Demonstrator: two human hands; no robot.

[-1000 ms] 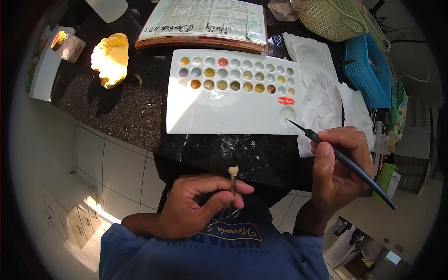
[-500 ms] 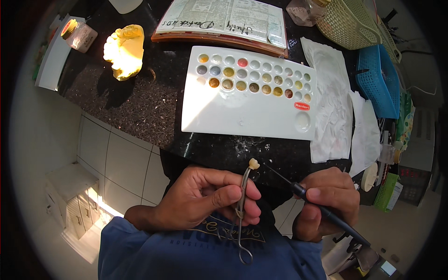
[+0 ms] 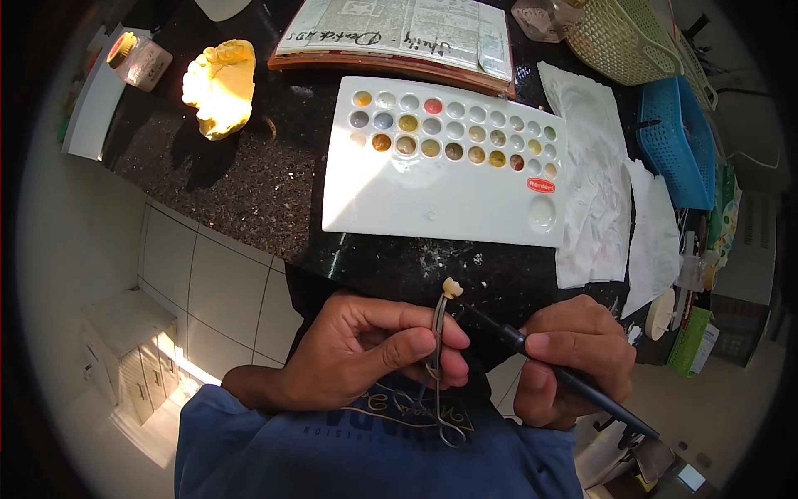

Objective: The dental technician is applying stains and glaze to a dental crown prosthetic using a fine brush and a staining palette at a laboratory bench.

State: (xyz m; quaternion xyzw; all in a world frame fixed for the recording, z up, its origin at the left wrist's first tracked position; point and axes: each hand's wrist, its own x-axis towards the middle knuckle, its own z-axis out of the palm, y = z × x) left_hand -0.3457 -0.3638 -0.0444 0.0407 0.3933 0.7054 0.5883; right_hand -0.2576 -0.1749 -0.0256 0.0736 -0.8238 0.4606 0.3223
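In front of my chest, my left hand (image 3: 378,345) is closed around scissor-handled metal forceps (image 3: 438,353). Their tips point up and hold a small cream-coloured dental crown (image 3: 452,288). A slim dark-handled brush (image 3: 586,389) is pinched in my right hand (image 3: 573,353), its thin end aimed left, close below and to the right of the crown. Whether the tip touches the forceps or crown I cannot tell. Beyond my hands lies a white palette (image 3: 432,212) with rows of small wells, holding yellow, brown, grey and red pastes.
A yellow dental cast (image 3: 220,91) and a lidded jar (image 3: 143,65) stand at the far left. Behind the palette lies a paper-covered book (image 3: 395,41). White paper towels (image 3: 586,191), a blue basket (image 3: 677,150) and a cream basket (image 3: 611,41) are on the right.
My right hand has shifted slightly left, and the brush's thin end now sits lower relative to the crown. In my left hand the forceps have tilted a little, their handle rings swinging right.
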